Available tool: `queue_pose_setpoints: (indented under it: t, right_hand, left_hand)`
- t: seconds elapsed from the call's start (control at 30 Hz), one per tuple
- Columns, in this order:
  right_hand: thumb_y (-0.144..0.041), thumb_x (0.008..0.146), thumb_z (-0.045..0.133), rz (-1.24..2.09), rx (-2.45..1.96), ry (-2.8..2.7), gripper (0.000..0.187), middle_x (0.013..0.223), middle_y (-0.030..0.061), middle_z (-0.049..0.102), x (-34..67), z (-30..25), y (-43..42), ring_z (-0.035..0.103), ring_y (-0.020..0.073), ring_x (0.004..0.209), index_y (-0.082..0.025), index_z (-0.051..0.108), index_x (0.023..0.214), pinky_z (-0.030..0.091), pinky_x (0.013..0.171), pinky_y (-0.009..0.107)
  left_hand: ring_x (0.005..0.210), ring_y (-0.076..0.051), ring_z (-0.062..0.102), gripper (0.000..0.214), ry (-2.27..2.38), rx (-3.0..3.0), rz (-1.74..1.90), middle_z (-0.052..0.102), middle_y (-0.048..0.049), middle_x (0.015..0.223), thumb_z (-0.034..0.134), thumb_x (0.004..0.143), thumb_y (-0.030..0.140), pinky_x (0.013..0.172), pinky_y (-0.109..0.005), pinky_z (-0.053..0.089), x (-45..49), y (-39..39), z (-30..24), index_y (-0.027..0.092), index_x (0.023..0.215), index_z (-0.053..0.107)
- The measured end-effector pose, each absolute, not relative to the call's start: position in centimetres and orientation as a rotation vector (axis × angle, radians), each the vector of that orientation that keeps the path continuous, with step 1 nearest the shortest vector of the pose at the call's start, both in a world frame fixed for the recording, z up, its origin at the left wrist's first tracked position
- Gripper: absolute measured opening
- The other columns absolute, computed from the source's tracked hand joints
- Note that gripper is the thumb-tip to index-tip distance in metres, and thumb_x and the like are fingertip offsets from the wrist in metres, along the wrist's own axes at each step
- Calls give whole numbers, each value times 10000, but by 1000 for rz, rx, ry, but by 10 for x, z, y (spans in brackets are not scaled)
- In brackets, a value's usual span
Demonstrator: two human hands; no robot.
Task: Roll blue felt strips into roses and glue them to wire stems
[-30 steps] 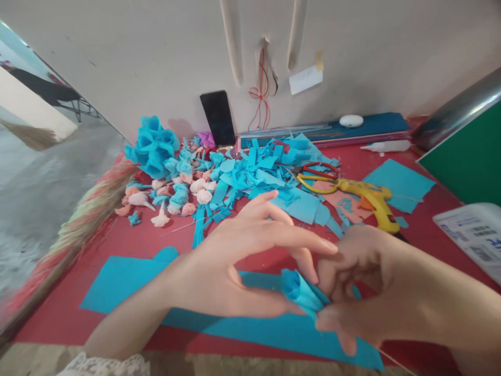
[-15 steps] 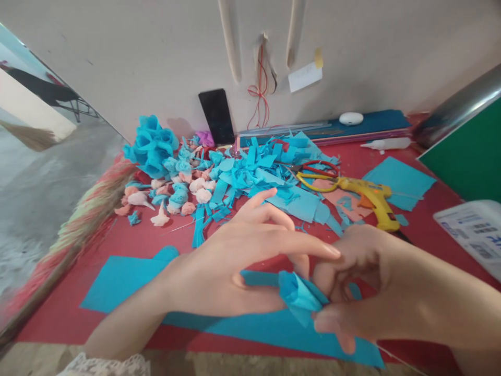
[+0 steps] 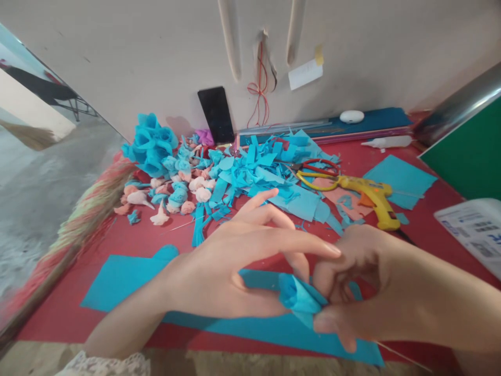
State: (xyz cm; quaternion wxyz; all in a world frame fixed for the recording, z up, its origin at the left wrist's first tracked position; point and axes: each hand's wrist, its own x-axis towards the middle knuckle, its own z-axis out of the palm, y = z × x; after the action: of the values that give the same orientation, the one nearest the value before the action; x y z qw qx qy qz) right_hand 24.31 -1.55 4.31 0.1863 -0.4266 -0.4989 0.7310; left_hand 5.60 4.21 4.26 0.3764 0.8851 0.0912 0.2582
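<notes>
Bud [image 3: 303, 296], a roll of blue paper, sits up between two hands, above the red table [image 3: 133, 237]. Right hand [image 3: 376, 313] has it pinched at the narrow base, fingertips tight! Left hand [image 3: 230, 261] arches wide around the near side; whether its thumb presses the paper, I can't tell from here. The mouth gapes in a loose curl, so I'd call this one rolled but not finished. And look at the back: a cluster of blooms [image 3: 151, 146] standing together, then a heap of rosettes [image 3: 178, 196] in blue, pink and white, all looking done to me. Plenty of paper left, though: a blue strip [image 3: 235, 329] lies flat under the hands, a sheet [image 3: 403, 177] off to the right, with the glue gun [image 3: 378, 198] beside it, untouched.
</notes>
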Motion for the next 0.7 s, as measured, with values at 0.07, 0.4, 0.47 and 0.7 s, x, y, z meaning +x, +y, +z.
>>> queue_pose_setpoints:
  t: [0.07,0.4,0.47,0.7]
  right_hand:
    - [-126,650,639,2056,-1221,-1411,180,485,-43,577,244,42,-16,479,49,420,-155,537,504,359,393,90]
    - [-332,678,696,1946,-1249,-1584,218,495,-31,537,250,41,-15,486,82,469,-152,615,586,354,427,160]
    - [-360,682,695,1939,-1241,-1600,231,501,-29,540,252,40,-15,494,87,481,-152,625,609,360,437,164]
    - [-286,706,676,2007,-1170,-1558,203,515,-34,563,249,38,-12,472,58,457,-144,599,583,351,428,133]
  left_hand:
    - [900,-121,508,379,242,2250,649,668,55,799,661,732,144,1104,-306,177,56,42,43,205,1078,519]
    - [853,-115,537,333,213,2293,711,638,53,777,667,673,36,1109,-394,197,56,43,41,211,934,557]
    - [828,-108,547,254,169,2320,671,631,56,768,652,685,37,1109,-422,189,56,44,42,208,852,564]
    - [877,-113,531,116,116,2373,585,639,47,780,618,739,98,1116,-437,148,56,48,48,200,794,608]
